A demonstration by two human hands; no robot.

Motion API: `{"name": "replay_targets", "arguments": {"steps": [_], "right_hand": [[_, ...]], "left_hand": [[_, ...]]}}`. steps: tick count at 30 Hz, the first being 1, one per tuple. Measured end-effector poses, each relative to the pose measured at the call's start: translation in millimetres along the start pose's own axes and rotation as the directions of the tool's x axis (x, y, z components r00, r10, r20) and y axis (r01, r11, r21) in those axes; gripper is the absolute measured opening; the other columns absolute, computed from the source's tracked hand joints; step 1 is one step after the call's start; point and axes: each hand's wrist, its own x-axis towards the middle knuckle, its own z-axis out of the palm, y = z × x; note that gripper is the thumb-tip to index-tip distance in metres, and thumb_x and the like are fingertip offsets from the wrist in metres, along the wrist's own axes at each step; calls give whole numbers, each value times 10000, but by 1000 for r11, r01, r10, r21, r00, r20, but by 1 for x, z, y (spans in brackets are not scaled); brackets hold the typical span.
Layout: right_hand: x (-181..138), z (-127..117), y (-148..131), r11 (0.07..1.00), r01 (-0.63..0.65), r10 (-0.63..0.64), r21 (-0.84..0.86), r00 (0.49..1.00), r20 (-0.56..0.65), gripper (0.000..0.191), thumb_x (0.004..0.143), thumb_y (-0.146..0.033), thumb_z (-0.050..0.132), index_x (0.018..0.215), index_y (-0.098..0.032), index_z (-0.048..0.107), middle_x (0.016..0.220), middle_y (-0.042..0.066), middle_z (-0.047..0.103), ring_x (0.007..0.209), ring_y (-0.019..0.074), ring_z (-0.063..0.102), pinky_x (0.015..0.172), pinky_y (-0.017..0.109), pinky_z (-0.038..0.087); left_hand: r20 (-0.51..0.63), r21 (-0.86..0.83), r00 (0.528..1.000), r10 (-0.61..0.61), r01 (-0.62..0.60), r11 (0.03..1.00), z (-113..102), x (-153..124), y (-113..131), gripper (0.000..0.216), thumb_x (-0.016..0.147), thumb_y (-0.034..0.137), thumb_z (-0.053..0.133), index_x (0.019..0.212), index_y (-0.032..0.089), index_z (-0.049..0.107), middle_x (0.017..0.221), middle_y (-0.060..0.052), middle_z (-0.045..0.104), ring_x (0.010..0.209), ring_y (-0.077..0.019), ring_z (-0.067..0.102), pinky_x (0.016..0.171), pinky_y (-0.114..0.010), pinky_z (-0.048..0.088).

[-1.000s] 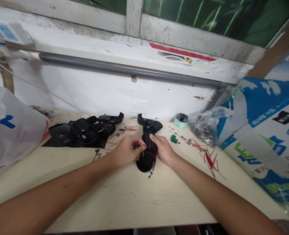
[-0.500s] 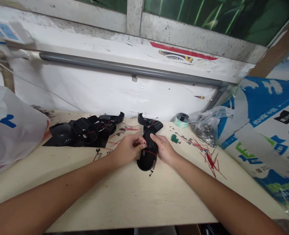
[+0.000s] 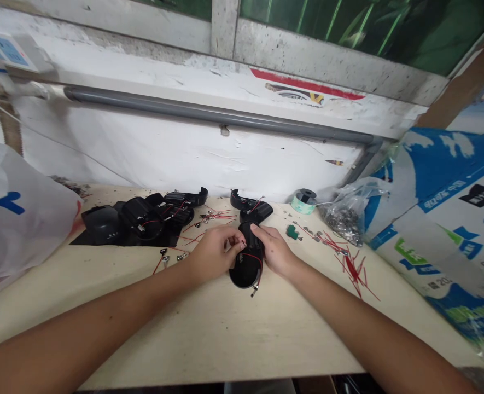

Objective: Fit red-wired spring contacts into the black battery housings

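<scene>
My right hand (image 3: 278, 250) grips the right side of a black plastic housing (image 3: 245, 273), its thumb lying on the upper edge. Over the left part of that housing, the thumb and forefinger of my left hand (image 3: 221, 249) are pinched together; what sits between the fingertips is too small to make out. A red wire (image 3: 255, 256) crosses the inside of the housing. It leads to a small metal contact (image 3: 254, 291) hanging past the lower right rim. Just behind lie more black housing parts (image 3: 252, 208).
Several black housings (image 3: 143, 216) lie on a dark sheet at left, near loose red wires (image 3: 215, 216). To the right are a green piece (image 3: 292, 232), a tape roll (image 3: 304, 201), red wires (image 3: 353, 268), a plastic bag of metal parts (image 3: 346, 216) and a blue-white carton (image 3: 463, 219).
My left fingertips have shifted very slightly over the housing. The housing and my right hand stay almost where they were.
</scene>
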Motion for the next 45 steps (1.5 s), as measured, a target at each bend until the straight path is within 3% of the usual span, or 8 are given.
{"name": "replay_targets", "arguments": {"steps": [8,14,22,29,39,45], "right_hand": [[0,-1,0,1000,-16,16,11,1000,-1,468,702,-623,776,730,-165,682,673,23,649,644,179,573,619,302,435],[0,-1,1,999,-13,14,53,1000,-6,415,740,-560,779,731,-158,676,691,9,649,652,156,558,659,295,443],[2,-1,3,1000,-1,1,12,1000,-29,430,733,-582,772,725,-163,677,671,10,645,622,161,555,622,296,428],[0,1,0,999,-29,31,36,998,-47,432,713,-581,785,716,-164,672,670,16,657,620,166,566,618,300,433],[0,0,0,999,-38,40,37,997,-68,423,733,-569,778,703,-163,664,656,11,638,603,155,544,593,288,413],[0,2,-1,999,-11,13,32,998,-61,424,720,-567,789,730,-156,687,691,21,672,652,173,577,660,307,460]], "left_hand": [[7,90,999,53,-54,994,-2,-2,2,106,866,133,586,834,168,681,762,-3,669,691,-137,575,657,-264,433],[12,168,982,187,-186,968,-3,-3,2,143,887,100,553,854,159,679,822,-31,682,788,-164,607,727,-287,453],[-82,163,990,119,-104,981,2,-4,8,137,841,81,601,811,163,706,759,-20,697,700,-154,614,686,-278,457],[-63,201,984,169,-154,967,-1,-2,6,136,843,83,613,815,169,715,785,-26,714,755,-168,640,713,-286,474],[-80,104,996,40,-31,994,3,-3,5,128,848,103,628,789,170,719,744,-13,718,662,-148,626,653,-276,464],[-28,156,985,169,-163,974,-2,-1,5,126,861,105,616,816,172,712,803,-29,707,772,-163,632,732,-290,482]]}}
